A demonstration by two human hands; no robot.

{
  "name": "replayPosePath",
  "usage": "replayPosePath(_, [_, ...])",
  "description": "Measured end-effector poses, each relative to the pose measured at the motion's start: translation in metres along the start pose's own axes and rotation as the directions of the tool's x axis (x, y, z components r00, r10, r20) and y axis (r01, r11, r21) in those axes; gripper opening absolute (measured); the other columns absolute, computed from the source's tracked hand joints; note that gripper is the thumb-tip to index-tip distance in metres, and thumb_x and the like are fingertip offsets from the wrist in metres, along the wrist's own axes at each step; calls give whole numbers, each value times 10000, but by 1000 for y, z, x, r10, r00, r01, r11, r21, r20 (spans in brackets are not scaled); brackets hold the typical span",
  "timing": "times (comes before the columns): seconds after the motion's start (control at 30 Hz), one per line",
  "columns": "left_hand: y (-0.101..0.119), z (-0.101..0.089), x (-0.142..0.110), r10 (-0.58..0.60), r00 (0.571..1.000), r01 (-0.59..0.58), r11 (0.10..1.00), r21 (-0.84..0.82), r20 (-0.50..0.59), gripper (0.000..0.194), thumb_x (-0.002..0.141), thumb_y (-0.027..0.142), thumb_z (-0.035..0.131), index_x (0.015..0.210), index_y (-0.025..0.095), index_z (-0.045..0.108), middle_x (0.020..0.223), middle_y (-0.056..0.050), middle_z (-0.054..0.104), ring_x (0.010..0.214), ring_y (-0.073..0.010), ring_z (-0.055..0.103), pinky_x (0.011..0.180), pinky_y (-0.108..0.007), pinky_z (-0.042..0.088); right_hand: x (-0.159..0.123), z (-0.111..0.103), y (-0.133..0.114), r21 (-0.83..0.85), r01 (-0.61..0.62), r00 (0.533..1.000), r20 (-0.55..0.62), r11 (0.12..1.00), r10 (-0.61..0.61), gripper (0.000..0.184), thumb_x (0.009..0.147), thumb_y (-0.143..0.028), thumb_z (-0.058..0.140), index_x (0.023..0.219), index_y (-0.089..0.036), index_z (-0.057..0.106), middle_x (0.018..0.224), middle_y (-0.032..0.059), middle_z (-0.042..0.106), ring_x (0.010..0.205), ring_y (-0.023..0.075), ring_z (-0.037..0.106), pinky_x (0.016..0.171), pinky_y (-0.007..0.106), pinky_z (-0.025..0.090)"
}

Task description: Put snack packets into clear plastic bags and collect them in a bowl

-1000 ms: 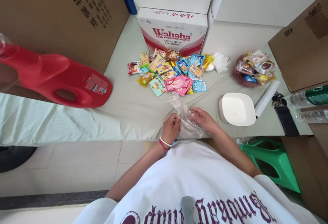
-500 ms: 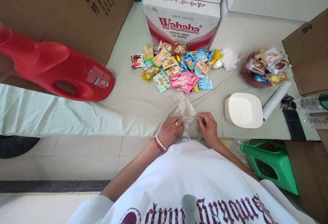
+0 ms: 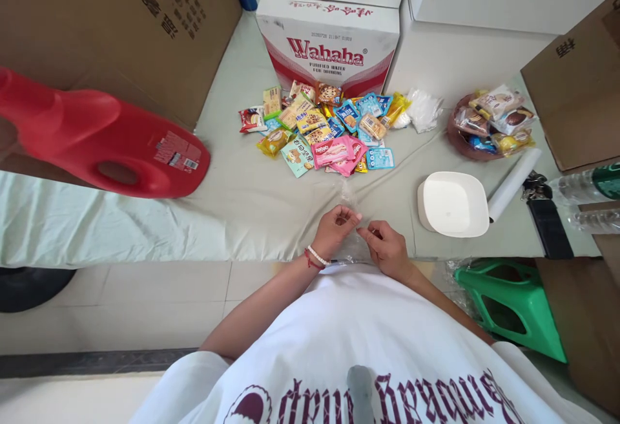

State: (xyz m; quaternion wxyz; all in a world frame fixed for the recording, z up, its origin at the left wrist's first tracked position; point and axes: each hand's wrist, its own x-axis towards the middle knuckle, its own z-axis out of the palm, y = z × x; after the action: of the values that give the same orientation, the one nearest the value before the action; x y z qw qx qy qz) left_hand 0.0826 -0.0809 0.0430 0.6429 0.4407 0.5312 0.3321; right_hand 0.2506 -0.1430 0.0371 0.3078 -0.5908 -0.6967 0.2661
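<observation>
A clear plastic bag point(image 3: 349, 203) lies crumpled at the table's front edge, close to my body. Thumb and fingers of my left hand point(image 3: 336, 230) are pinched on it; a bracelet circles that wrist. My right hand point(image 3: 385, 247) also pinches the bag, its fingertips almost meeting the left ones. Part of the bag is hidden behind the hands. Just beyond it lies a pile of wrapped snacks point(image 3: 317, 120), with pink packets point(image 3: 334, 151) at its near side.
A red detergent bottle point(image 3: 116, 143) lies at the left. Behind the snacks stands a Wahaha carton point(image 3: 334, 55). On the right are a white plastic container point(image 3: 455, 204), a bowl of snacks point(image 3: 455, 133), a white roll point(image 3: 514, 185) and a phone point(image 3: 549, 229). A green stool point(image 3: 533, 320) stands below.
My hands have come closer together on the clear bag, the left shifting up and right. The bag is bunched narrower between them. The view has shifted slightly.
</observation>
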Motion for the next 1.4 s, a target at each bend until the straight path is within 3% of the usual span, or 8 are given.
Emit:
replayPosePath(0.2, [-2, 5, -1, -3, 998, 2, 1000, -27, -61, 373, 683, 485, 797, 754, 180, 594, 720, 20, 583, 670, -114, 520, 622, -246, 462, -2, 6, -1, -50, 61, 997, 59, 997, -58, 307, 947, -323, 490, 1032, -317, 785, 874, 39, 680, 736, 175, 548, 645, 276, 444])
replayPosePath(0.43, [-6, 3, 1, -67, 993, 52, 988, -144, -101, 240, 689, 405, 722, 725, 179, 650, 806, -16, 613, 809, -156, 577, 678, -277, 556, -6, 9, 1, -25, 70, 995, 77, 997, -68, 260, 948, -306, 526, 985, -319, 783, 908, 32, 690, 752, 175, 553, 663, 280, 425])
replayPosePath(0.7, [0, 5, 1, -106, 986, 84, 981, -175, -125, 424, 764, 596, 700, 772, 193, 567, 784, -14, 607, 791, -163, 603, 640, -274, 555, -7, 8, 6, -208, 220, 968, 170, 953, -186, 321, 980, -249, 449, 971, -294, 767, 885, 49, 680, 783, 189, 556, 641, 287, 378])
replayPosePath(0.87, [-3, 5, 6, -80, 986, 55, 983, -173, -144, 282, 727, 433, 715, 730, 186, 580, 769, -2, 622, 743, -139, 586, 636, -251, 536, -8, 10, 5, -183, 238, 961, 187, 954, -203, 259, 962, -217, 498, 942, -277, 749, 875, 43, 669, 765, 181, 552, 627, 273, 382])
replayPosePath(1.07, [-10, 4, 5, -79, 990, 49, 969, -243, -117, 214, 715, 372, 666, 736, 163, 706, 815, -34, 707, 802, -165, 637, 706, -275, 544, -5, -1, 6, -62, 313, 929, 228, 948, -292, 342, 940, -153, 460, 1181, -248, 682, 1022, 68, 688, 784, 166, 609, 669, 281, 477])
replayPosePath(1.2, [-9, 4, 3, -59, 994, 35, 972, -232, -97, 226, 715, 366, 698, 773, 158, 762, 825, -51, 748, 815, -189, 673, 736, -301, 556, 3, -10, 2, 163, 127, 968, 197, 978, -158, 376, 962, -197, 462, 1319, -256, 562, 918, 31, 693, 644, 145, 569, 631, 283, 478])
replayPosePath(1.3, [-9, 4, 2, -34, 998, 20, 974, -225, -59, 244, 715, 381, 744, 801, 156, 783, 824, -61, 765, 817, -205, 693, 762, -326, 563, 14, -9, -2, 284, -83, 995, 84, 955, 61, 217, 972, -327, 553, 1167, -253, 613, 733, -23, 595, 560, 128, 470, 573, 268, 424])
replayPosePath(1.4, [-10, 4, 3, 23, 999, -30, 974, -223, -33, 259, 686, 391, 807, 775, 149, 781, 794, -66, 767, 790, -200, 692, 758, -316, 546, 26, -3, -4, 401, -177, 984, 68, 899, 164, 251, 886, -421, 702, 1062, -251, 643, 684, -47, 506, 583, 126, 443, 569, 258, 393])
